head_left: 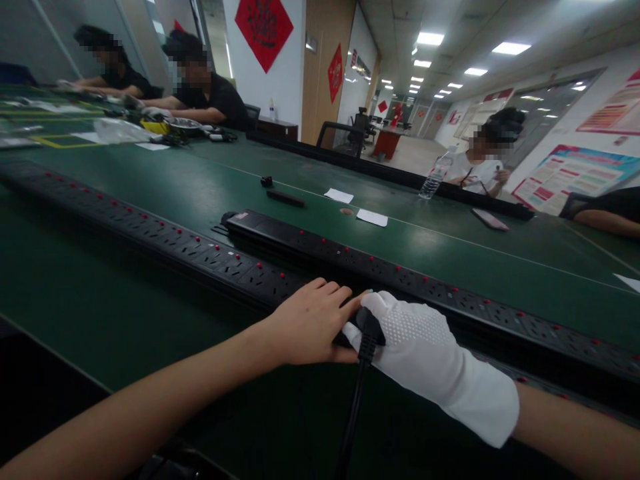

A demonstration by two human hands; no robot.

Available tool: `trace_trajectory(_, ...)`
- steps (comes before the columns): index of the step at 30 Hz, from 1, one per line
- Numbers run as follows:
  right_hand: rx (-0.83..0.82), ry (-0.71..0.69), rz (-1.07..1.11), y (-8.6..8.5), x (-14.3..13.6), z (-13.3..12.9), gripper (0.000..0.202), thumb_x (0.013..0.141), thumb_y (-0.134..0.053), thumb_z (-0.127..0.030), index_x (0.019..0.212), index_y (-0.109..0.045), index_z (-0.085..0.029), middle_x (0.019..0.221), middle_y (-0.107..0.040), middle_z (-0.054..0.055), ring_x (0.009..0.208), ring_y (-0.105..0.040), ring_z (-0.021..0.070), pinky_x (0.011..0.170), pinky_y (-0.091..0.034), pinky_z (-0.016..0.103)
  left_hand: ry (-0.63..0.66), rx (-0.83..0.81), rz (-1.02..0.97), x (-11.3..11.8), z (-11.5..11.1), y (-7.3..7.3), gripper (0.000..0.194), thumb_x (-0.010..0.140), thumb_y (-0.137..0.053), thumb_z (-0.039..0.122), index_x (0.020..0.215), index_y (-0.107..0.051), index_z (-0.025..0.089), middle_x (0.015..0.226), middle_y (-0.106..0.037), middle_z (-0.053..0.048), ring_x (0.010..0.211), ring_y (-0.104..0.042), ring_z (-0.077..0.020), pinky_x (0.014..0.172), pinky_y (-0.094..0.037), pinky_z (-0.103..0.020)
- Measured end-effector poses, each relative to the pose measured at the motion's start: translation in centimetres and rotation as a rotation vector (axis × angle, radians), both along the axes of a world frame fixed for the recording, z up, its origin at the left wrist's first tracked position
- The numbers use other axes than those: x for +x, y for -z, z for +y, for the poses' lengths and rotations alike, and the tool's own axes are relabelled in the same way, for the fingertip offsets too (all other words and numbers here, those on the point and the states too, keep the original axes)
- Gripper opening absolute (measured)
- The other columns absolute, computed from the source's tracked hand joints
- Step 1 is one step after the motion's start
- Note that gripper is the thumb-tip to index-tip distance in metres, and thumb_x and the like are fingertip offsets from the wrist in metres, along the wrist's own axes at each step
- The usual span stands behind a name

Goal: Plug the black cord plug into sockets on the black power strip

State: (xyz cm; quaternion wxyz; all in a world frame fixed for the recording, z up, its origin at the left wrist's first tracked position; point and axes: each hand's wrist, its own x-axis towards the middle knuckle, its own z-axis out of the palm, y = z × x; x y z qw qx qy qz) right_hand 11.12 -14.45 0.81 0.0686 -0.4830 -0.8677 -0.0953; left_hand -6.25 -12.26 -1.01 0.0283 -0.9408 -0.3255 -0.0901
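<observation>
My bare left hand (313, 323) is wrapped over the near black power strip (200, 250), its fingers on the far side and its thumb along the near side. My right hand (425, 340), in a white dotted glove, is closed around a black plug (369, 327) right beside the left fingers. A thick black cord (353, 407) hangs from the plug toward the table's near edge. The plug's prongs and the socket under it are hidden by my hands. Red dots and rows of sockets run along the strip.
A second long power strip (360, 257) lies just behind the first on the green table (200, 177). Farther off are a black bar (285, 198), white paper slips (373, 217), a water bottle (437, 175) and a phone (490, 220). Several people sit around the table.
</observation>
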Motion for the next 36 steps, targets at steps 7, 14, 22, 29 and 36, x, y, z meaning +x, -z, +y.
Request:
trace_trajectory(7,0.034,-0.202,0.039,0.2,-0.3,1.2,0.022,0.079,-0.044,-0.034,0.089,-0.054,-0.017,0.079,-0.061,0.004,0.064,-0.055,0.014,0.057,-0.034,0.024,-0.068,-0.001,-0.018,-0.1,-0.2,-0.1,0.089,0.07,-0.042,0.067,0.131,-0.024,0.005,0.11,-0.054,-0.013,0.098,-0.051,-0.0237,0.085,-0.032,-0.036)
trace_trajectory(14,0.005,-0.397,-0.015,-1.2,0.1,2.3,0.02,0.077,-0.044,-0.036,0.077,-0.056,-0.019,0.067,-0.059,0.0,0.055,-0.05,0.0099,0.049,-0.026,0.022,0.067,-0.139,-0.039,-0.7,0.9,-1.1,0.051,0.07,-0.05,0.059,0.097,-0.056,0.016,0.098,-0.059,-0.006,0.089,-0.055,-0.0207,0.081,-0.036,-0.033)
trace_trajectory(22,-0.077,-0.444,-0.053,-2.1,4.6,0.6,0.024,0.08,-0.045,-0.038,0.087,-0.058,-0.019,0.07,-0.062,0.001,0.059,-0.055,0.0107,0.051,-0.031,0.021,0.184,-0.213,-0.082,2.3,0.2,-1.6,0.059,0.072,-0.047,0.062,0.113,-0.051,0.019,0.113,-0.056,-0.006,0.098,-0.054,-0.0212,0.082,-0.038,-0.03)
trace_trajectory(29,-0.034,-0.303,0.0,-1.9,8.4,-1.9,0.023,0.083,-0.041,-0.034,0.084,-0.057,-0.017,0.064,-0.059,0.001,0.053,-0.052,0.0089,0.049,-0.031,0.02,0.285,-0.187,-0.041,3.2,-0.4,-1.9,0.062,0.079,-0.038,0.06,0.131,-0.031,0.028,0.127,-0.046,-0.007,0.109,-0.049,-0.0225,0.087,-0.036,-0.032)
trace_trajectory(36,-0.001,-0.168,0.278,0.6,8.5,-2.2,0.023,0.085,-0.038,-0.029,0.071,-0.052,-0.018,0.052,-0.051,-0.003,0.046,-0.047,0.0079,0.045,-0.031,0.019,0.359,-0.436,-0.076,3.3,1.5,-2.8,0.073,0.063,-0.059,0.061,0.127,-0.039,0.032,0.122,-0.052,0.0,0.107,-0.051,-0.021,0.086,-0.036,-0.027)
